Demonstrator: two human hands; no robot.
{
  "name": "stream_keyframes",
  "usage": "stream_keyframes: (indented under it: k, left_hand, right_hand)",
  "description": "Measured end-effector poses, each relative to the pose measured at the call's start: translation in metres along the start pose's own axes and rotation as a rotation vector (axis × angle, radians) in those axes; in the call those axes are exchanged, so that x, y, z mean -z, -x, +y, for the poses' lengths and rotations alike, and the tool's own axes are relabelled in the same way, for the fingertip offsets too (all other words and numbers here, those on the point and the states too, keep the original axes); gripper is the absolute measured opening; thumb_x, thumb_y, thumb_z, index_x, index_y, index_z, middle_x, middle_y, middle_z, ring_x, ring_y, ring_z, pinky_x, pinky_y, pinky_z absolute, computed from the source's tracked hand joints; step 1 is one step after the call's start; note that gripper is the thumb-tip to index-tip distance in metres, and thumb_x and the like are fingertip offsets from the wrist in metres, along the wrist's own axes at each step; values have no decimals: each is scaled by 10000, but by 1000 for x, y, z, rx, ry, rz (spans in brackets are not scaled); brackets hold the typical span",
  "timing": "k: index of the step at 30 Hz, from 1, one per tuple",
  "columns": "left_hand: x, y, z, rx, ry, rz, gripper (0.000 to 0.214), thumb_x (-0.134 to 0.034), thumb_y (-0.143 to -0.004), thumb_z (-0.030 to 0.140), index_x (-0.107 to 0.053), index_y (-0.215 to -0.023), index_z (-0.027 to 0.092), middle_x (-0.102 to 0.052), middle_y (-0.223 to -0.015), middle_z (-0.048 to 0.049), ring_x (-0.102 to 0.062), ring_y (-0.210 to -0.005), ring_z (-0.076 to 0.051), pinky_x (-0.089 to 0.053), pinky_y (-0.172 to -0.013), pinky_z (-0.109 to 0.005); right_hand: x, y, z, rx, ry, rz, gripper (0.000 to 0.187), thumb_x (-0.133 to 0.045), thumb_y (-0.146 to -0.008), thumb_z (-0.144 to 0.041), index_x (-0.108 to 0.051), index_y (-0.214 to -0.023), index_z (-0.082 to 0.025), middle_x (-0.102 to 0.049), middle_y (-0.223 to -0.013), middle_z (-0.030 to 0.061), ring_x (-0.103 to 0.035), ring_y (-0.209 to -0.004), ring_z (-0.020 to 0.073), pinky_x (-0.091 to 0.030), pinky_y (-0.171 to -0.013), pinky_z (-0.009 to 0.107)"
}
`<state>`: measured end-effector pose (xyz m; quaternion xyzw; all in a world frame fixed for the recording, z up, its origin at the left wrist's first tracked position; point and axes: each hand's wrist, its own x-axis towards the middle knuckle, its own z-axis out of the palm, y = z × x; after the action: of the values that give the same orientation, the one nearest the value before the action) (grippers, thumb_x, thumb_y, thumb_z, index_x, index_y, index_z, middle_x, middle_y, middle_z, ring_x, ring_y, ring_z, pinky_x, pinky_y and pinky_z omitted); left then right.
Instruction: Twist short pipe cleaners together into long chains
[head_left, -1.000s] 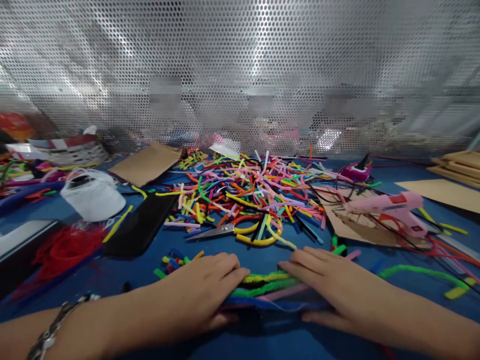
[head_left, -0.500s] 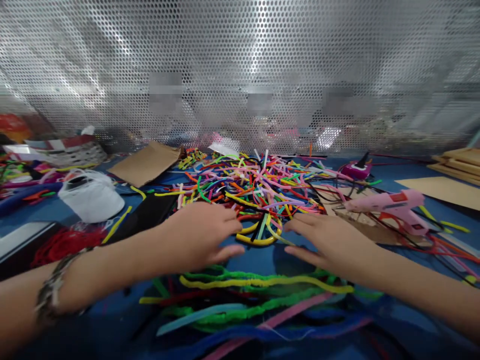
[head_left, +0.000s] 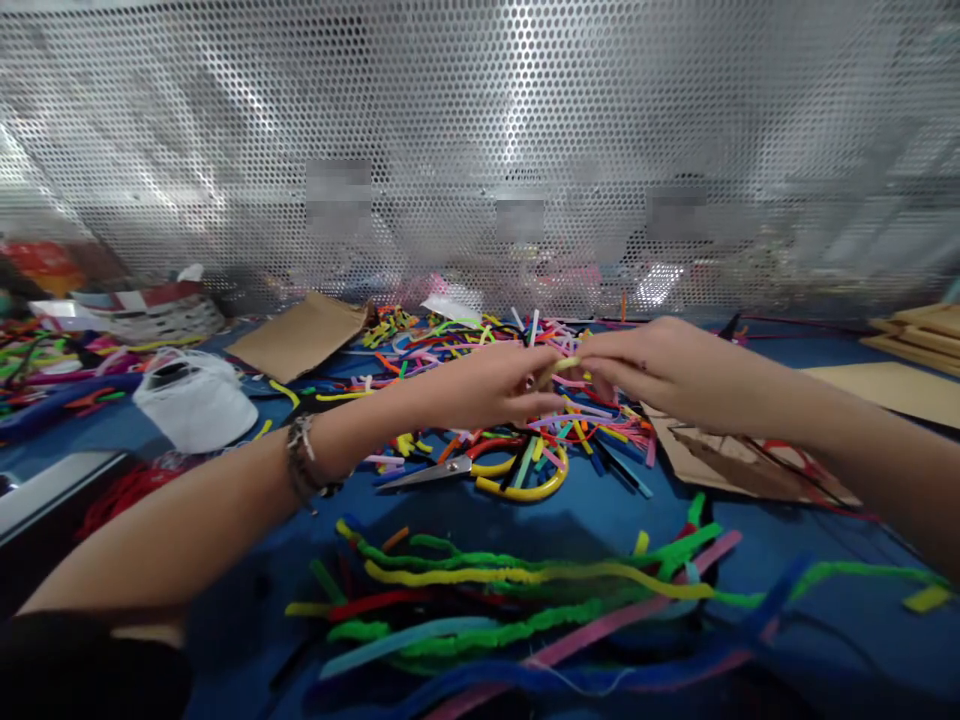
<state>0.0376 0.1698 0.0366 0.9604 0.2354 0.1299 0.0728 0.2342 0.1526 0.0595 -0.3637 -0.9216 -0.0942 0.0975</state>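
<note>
Two bare hands, brought together above the middle of a blue table (head_left: 585,515), fingertips nearly meeting over a heap of coloured strips.

Item: short pale-yellow strip (head_left: 568,364), one, raised, spanning the small gap between the two sets of fingertips.
Item: right hand (head_left: 637,365), palm down, fingers bent and closed about the strip's right end.
Item: left hand (head_left: 517,385), thumb apart from the fingers, partly open; fingertips at the strip's left end, though blur leaves it impossible to tell whether they grip it. Wrist bears a dark and silvery bracelet (head_left: 304,460).
Item: heap of coloured strips (head_left: 592,425), mixed pink, orange, yellow, blue and green, beneath and beyond the hands.
Item: scissors (head_left: 457,467), one pair, at the heap's near edge, blades pointing left, yellow handle loop on the right.
Item: fuzzy stems (head_left: 525,576), an assortment laid mostly crosswise at the near side: green, yellow, red, light blue, pink, dark blue.
Item: brown cardboard (head_left: 300,338), one piece, far left of the heap; second piece, torn cardboard (head_left: 727,460), under the right forearm.
Item: white object (head_left: 206,405), at left, rounded.
Item: red thread (head_left: 124,490), tangled, near left.
Item: perforated metal panel (head_left: 480,120), upright along the far side.
</note>
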Motion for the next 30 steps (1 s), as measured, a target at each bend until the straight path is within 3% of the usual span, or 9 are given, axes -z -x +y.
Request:
stream_keyframes:
  k: [3,6,8,12,14,19,22,25,30]
  left_hand:
    - [6,-11,-11,193,-122,-14,246,-323,-863,182,-562,-885,133,-601,-653,10,-561,-594,-83,-405,-568,-155]
    - [11,-13,-30,454,-454,22,243,-383,-833,226,-608,-813,136,-624,-717,-48,-596,-740,-167,-433,-666,-228]
    - [13,-11,-44,588,-542,56,255,-372,-818,178,-598,-908,99,-625,-824,-118,-587,-840,-230,-439,-721,-292]
    - [20,-7,-69,734,-604,136,497,-275,-818,93,-198,-1304,19,-440,-1178,-237,-493,-1034,-280,-419,-805,-378]
    - [29,-6,-78,747,-604,111,518,-300,-830,152,-171,-1321,51,-396,-1230,-217,-438,-1095,-292,-395,-845,-393]
    - [50,3,-89,665,-457,-157,385,-405,-802,296,-473,-1164,182,-567,-1102,-36,-519,-988,-174,-394,-834,-226]
    - [50,14,-96,628,-354,-273,372,-401,-802,318,-485,-1144,200,-591,-1071,14,-551,-896,-116,-404,-749,-152]
    - [45,24,-105,639,-301,-337,376,-429,-787,326,-495,-1126,179,-584,-1092,1,-548,-898,-114,-399,-732,-140]
    - [29,23,-124,644,-278,-322,443,-441,-785,300,-422,-1192,125,-503,-1200,-76,-504,-1004,-167,-382,-804,-189]
  right_hand:
    - [-1,-17,9,-85,119,52,299,-303,-853,-289,-571,-780,-178,-578,-638,3,-461,-509,103,-275,-481,218]
    - [-13,-34,15,-149,264,151,217,-364,-834,-259,-541,-906,-157,-591,-846,57,-511,-709,157,-287,-536,235]
    - [-25,-44,13,-113,236,103,203,-388,-826,-251,-534,-897,-128,-579,-879,87,-508,-761,169,-302,-567,240]
    - [-56,-62,-7,31,106,-155,204,-432,-813,-296,-569,-791,-146,-597,-751,49,-520,-634,125,-321,-544,214]
    - [-71,-68,-16,76,89,-208,204,-475,-790,-322,-586,-842,-159,-610,-830,61,-546,-687,142,-326,-539,212]
    - [-86,-74,-20,104,13,-252,150,-494,-773,-246,-622,-809,-176,-626,-835,41,-559,-688,135,-333,-533,204]
    - [-77,-74,-10,95,-41,-215,120,-507,-741,-176,-623,-768,-173,-618,-730,1,-528,-631,95,-337,-555,180]
    - [-62,-77,5,18,-48,-126,116,-488,-736,-163,-599,-710,-143,-582,-642,-8,-476,-555,77,-320,-523,179]
    - [-25,-88,37,-155,13,81,216,-350,-832,-173,-549,-845,-92,-586,-752,35,-510,-643,97,-363,-562,203]
